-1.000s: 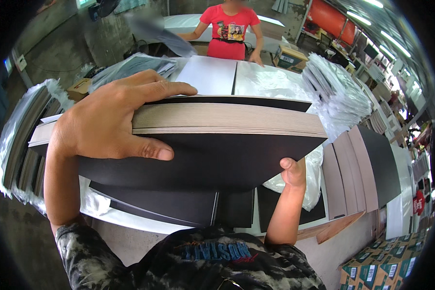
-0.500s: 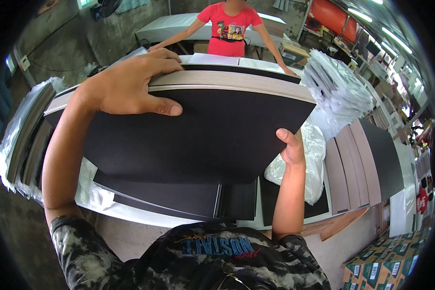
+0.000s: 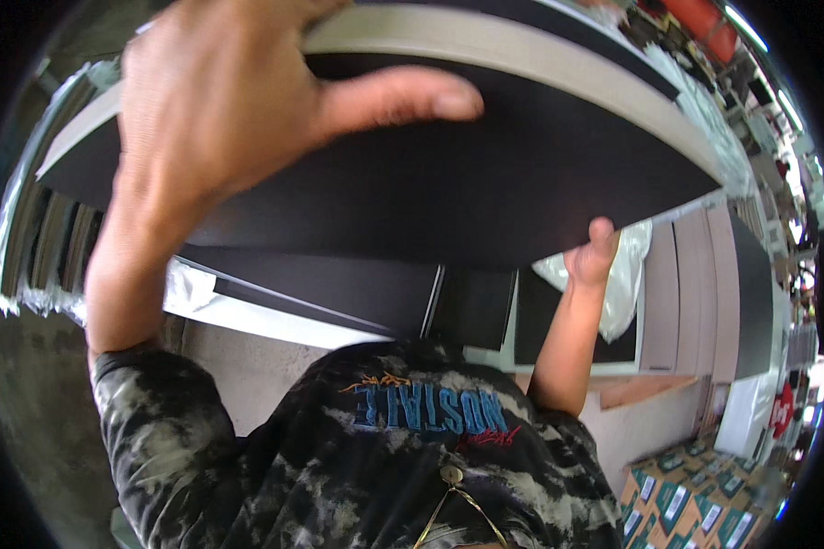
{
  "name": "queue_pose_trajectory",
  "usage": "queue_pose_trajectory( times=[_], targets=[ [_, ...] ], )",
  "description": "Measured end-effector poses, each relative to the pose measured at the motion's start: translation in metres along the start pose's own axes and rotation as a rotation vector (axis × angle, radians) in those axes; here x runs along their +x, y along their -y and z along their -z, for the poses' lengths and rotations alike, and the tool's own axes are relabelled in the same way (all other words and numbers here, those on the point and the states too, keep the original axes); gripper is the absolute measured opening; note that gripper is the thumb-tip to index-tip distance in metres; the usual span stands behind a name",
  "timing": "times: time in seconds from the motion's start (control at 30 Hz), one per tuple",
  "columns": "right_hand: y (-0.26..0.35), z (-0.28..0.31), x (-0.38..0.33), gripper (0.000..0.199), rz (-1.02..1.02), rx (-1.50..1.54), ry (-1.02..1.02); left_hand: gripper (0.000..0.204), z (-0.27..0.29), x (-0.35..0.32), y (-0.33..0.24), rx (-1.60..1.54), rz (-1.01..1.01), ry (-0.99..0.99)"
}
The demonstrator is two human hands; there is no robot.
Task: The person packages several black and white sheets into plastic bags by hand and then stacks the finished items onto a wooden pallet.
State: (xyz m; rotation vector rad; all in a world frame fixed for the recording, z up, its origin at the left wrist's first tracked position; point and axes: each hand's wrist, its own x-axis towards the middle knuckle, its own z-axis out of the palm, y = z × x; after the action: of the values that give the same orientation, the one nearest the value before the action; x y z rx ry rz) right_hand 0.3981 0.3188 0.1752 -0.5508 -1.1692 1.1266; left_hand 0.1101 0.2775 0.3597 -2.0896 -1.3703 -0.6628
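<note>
A thick stack of black-faced sheets (image 3: 449,174) with pale layered edges stands tilted up in front of me, held between both hands. My left hand (image 3: 229,101) grips its upper edge, with the thumb stretched along the black face and the other fingers over the far side, partly cut off by the frame. At the lower right edge, my right hand (image 3: 592,253) supports the stack; its thumb shows while the other fingers are hidden behind. Beneath it, more black sheets (image 3: 330,288) lie on the white table (image 3: 265,316).
Plastic-wrapped stacks of boards (image 3: 41,229) stand at the left. On the right lie a clear plastic bag (image 3: 624,288) and a fanned row of greyish boards (image 3: 691,284). Patterned cardboard boxes (image 3: 691,503) sit on the floor at lower right.
The stack and my left hand have come up closer to my head and look larger. My right hand has shifted up and rightward in view. The person in red has left the picture.
</note>
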Motion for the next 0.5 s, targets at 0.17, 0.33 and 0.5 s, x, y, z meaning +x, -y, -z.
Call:
queue_pose_trajectory(
  times=[0.17,0.33,0.5],
  targets=[
    [0.027,-0.021,-0.012,0.074,0.163,0.015,-0.065,0.07,0.014,-0.009,0.039,-0.179,0.094,0.107],
    [0.05,-0.028,-0.002,0.06,-0.061,0.182,-0.121,0.075,-0.028,0.04,0.073,-0.418,0.134,0.409],
    [0.013,-0.01,-0.003,0.056,-0.169,-0.055,-0.366,0.079,-0.078,0.078,0.025,-0.115,-0.043,0.437]
  ],
)
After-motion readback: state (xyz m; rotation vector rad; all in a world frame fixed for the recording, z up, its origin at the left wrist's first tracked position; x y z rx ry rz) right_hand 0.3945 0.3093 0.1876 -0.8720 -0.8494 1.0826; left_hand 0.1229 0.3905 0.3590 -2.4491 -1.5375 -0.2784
